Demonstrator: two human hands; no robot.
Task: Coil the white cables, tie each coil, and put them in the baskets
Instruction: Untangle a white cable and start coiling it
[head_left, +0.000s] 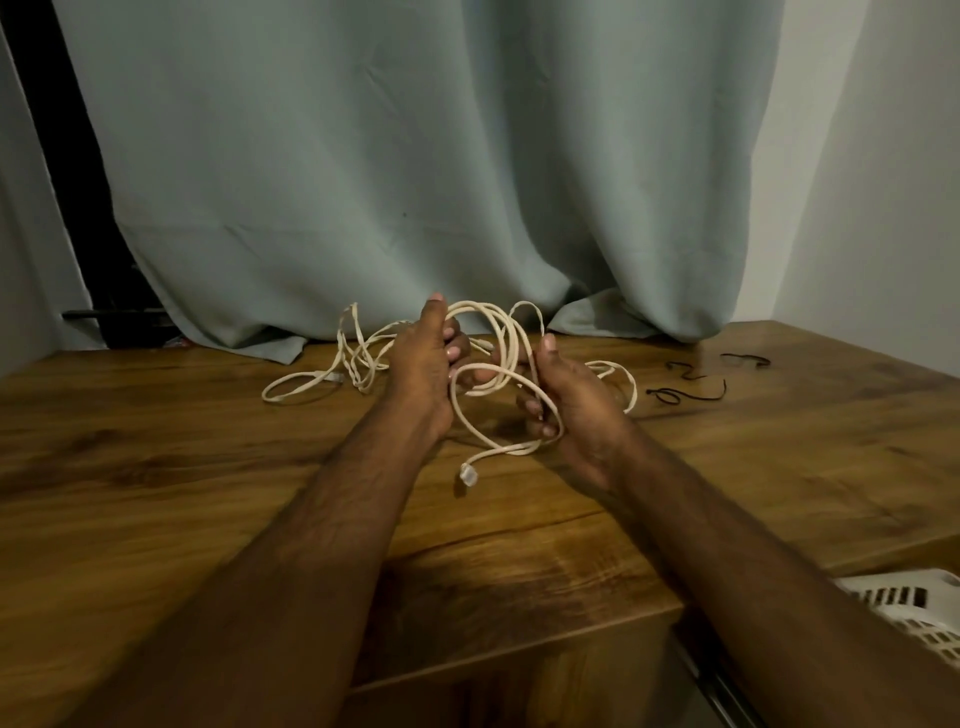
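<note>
The white cable (498, 353) loops up in the air between both hands. The left hand (423, 364) curls its fingers round the top loop. The right hand (566, 400) pinches another loop. Its plug (468, 475) dangles under the fingers. More cable (332, 364) lies on the wooden table (156, 441) left of the fingers. Black ties (685, 389) lie to their right. A white basket (914, 608) sits low on the right.

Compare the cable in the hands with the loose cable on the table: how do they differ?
The held cable is gathered into rough loops; the loose cable sprawls in open tangles. The held cable is lifted, gripped by the left hand and right hand; the loose cable lies on the table, left of the hands. The held cable's plug dangles free. Both are white.
</note>
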